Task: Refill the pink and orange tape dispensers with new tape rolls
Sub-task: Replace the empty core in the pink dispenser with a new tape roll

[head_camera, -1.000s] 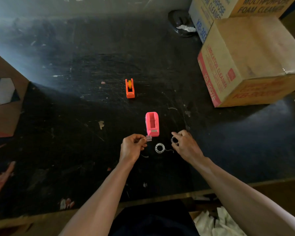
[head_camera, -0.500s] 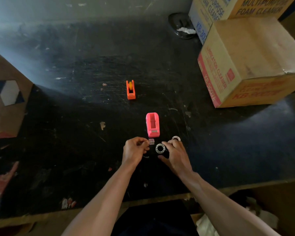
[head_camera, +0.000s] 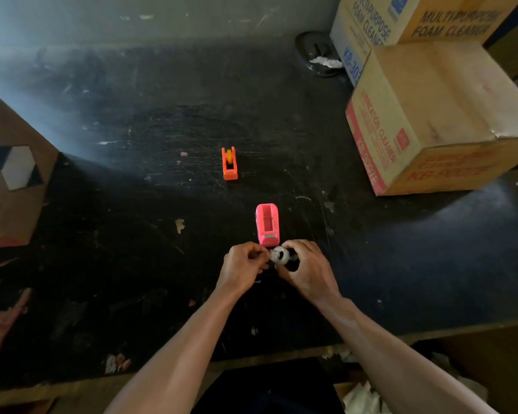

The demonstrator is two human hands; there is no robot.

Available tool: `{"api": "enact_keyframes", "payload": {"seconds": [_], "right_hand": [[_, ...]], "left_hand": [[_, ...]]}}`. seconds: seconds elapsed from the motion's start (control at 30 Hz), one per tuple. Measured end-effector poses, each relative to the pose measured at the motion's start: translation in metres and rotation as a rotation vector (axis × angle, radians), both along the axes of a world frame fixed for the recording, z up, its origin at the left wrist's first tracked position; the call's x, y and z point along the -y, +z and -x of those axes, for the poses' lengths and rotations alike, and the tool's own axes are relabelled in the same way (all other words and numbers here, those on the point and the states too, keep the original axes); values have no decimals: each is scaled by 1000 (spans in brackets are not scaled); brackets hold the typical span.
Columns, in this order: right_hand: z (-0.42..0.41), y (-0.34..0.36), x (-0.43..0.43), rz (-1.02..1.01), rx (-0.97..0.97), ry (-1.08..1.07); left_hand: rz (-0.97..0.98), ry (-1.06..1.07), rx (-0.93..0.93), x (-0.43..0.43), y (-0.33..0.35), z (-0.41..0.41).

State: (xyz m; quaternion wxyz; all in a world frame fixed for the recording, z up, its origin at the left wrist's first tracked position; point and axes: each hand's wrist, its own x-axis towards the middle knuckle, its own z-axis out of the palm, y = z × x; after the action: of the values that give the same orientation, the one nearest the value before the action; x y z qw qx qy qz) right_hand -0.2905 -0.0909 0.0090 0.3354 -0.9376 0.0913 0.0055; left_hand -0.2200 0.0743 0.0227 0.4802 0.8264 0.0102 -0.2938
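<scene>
Pink dispenser (head_camera: 267, 225) sits empty — both hands' (head_camera: 242, 266) (head_camera: 307, 268) grip pinches the clear tape roll (head_camera: 279, 254).

A small pink plastic tape dispenser (head_camera: 267, 224) stands upright on the black scratched desk (head_camera: 162, 115), its open roll slot facing up and empty, its cutter end toward the person. Just in front of it a clear tape roll (head_camera: 280, 254) on a pale core is held off the desk between the left hand (head_camera: 242, 268) and right hand (head_camera: 304, 268). A smaller orange plastic tape dispenser (head_camera: 229, 163) with a yellow hub stands well beyond, farther back on the desk.
</scene>
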Motion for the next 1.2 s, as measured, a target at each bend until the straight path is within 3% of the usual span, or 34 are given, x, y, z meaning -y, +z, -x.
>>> {"api": "enact_keyframes", "payload": {"seconds": [0.37,1.2], "right_hand": [[-8,19,6,-35,136,55],[-36,24,12,-56,70,175]], "left_hand": [[37,-39,81,1,13,-13],[91,-27,163,7,14,-16]]}}
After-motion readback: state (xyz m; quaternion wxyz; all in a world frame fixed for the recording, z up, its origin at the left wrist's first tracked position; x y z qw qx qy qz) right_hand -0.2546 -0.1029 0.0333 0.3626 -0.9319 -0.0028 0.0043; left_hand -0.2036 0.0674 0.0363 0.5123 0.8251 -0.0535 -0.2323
